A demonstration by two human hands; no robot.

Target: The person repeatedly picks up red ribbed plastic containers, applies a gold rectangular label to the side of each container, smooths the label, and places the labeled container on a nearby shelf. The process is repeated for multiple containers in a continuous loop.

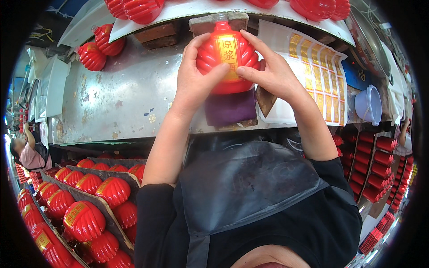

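A red, ribbed, rounded bottle [246,52] with a short clear neck lies tilted back at the middle of the metal worktable, its neck against a grey block [199,24]. Down its front runs a gold label [229,47]. My left hand [195,71] wraps the bottle's left side, thumb pressed on the label's lower part. On the other side my right hand [273,71] cups the bottle, its thumb at the label's lower right edge. The bottle's base rests on a folded purple cloth [230,109]. Sheets of gold labels [326,80] lie just right of my right hand.
Two red bottles [92,56] lie at the worktable's [111,98] far left. More stand on a white shelf [187,13] along the back. A pale bucket [368,105] is at the right. Crates of red bottles [85,221] fill the lower left; another person [33,152] is beyond.
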